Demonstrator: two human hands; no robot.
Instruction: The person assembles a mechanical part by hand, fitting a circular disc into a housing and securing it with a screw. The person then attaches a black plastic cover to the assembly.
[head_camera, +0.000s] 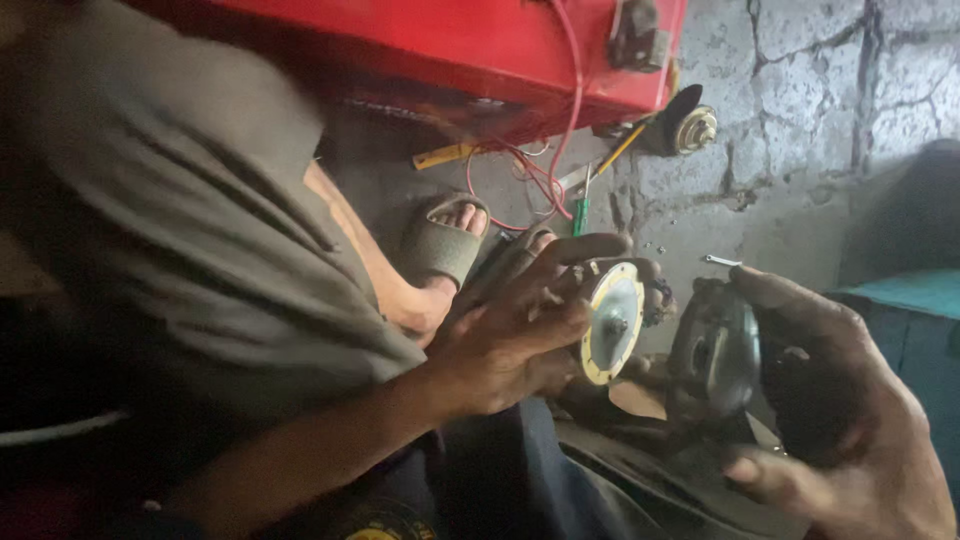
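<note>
The round plate with its yellow rim and centre shaft (612, 322) sits pinched in my left hand (510, 335) beside the dark metal housing (715, 355) cupped in my right hand (840, 400), so I'd keep both grips firm and faces parallel.

The disc (613, 322) is pale grey with a yellow rim. The housing (716, 356) is dark grey metal. The box (480, 45) is red, trailing red wires (560, 150). The floor (800, 130) is cracked grey.
</note>
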